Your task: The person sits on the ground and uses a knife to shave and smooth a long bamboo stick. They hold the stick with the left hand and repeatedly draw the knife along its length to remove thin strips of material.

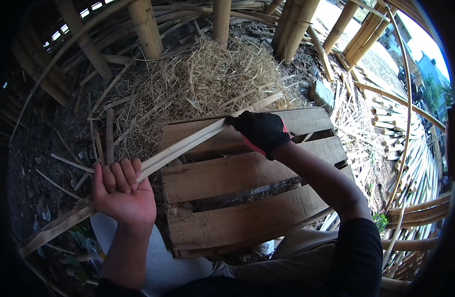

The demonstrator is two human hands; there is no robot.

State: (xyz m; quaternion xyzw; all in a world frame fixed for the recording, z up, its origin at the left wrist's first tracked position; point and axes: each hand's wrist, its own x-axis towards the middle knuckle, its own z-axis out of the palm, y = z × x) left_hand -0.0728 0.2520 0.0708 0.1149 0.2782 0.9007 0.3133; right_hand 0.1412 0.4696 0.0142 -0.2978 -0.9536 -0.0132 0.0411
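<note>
A long split bamboo strip (183, 144) runs slantwise from the lower left up over a slatted wooden bench. My bare left hand (124, 192) is closed round the strip left of the bench, fingers curled over it. Farther up, my right hand (261, 131), in a black glove with red edging, is closed at the strip above the bench's far slats. The strip's pale end sticks out beyond the glove. Whether the glove also holds a tool is hidden. Beneath both arms, the wooden bench (212, 183) has several wide planks with gaps between them.
A heap of bamboo shavings (207, 74) lies beyond the bench. Upright bamboo posts (221, 22) stand behind it. A stone block (321, 95) sits near the bench's far right corner. Many cut bamboo poles (415, 168) lie at the right, and loose strips (110, 136) at the left.
</note>
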